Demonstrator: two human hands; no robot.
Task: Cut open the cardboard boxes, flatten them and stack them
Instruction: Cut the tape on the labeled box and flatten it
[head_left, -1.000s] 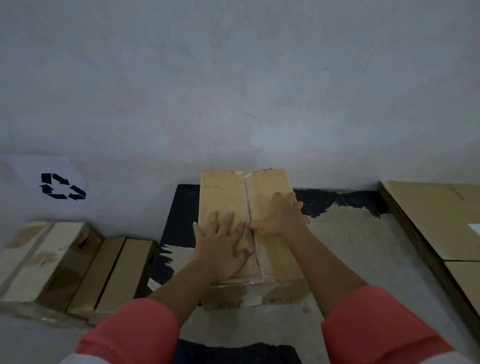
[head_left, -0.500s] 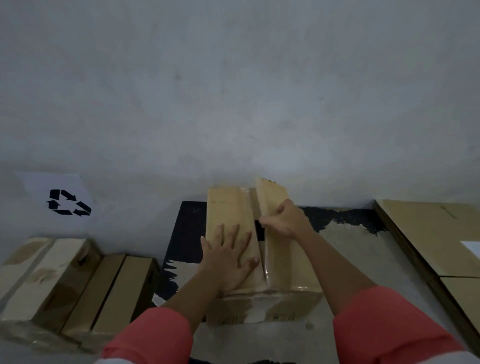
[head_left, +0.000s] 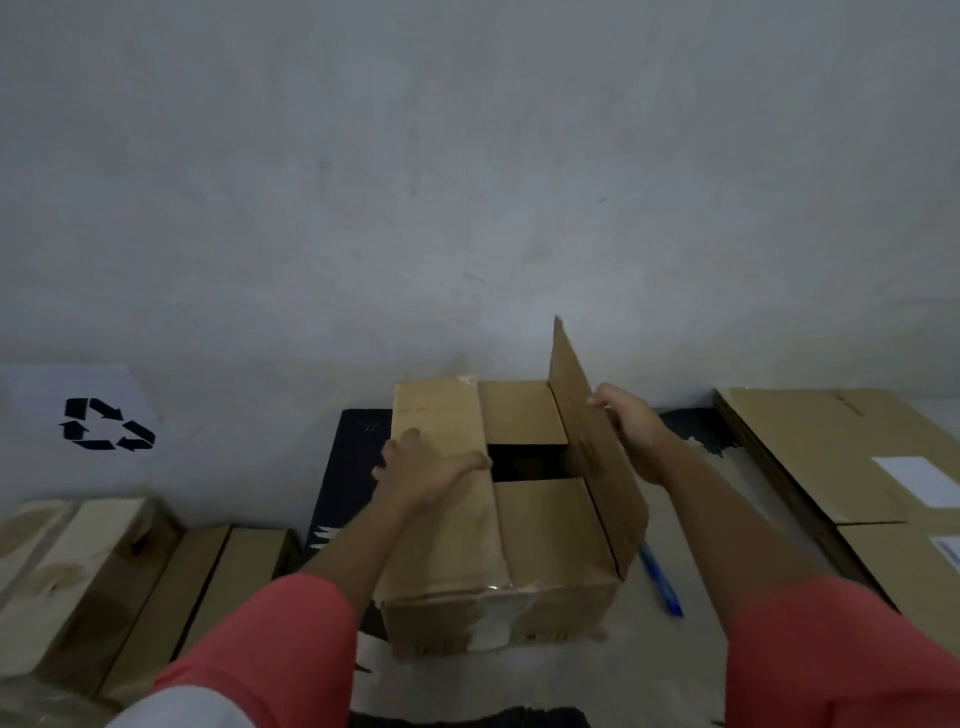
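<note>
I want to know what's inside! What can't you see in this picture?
Inside the box: the head view shows only a dark gap; the inner flaps cover the rest.
Blue thing beside the box: blurred and small; pen or cutter, cannot tell.
White label on the flat cardboard: writing too small.
Boxes on the left: cut off by the picture's edge.

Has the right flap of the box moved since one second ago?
Yes. The right flap swung up and outward from lying flat; the left flap stays down.

Single head-worn wide-angle camera, looking forward and down, close over a cardboard box (head_left: 519, 545), apparently facing a wall (head_left: 467, 182).
</note>
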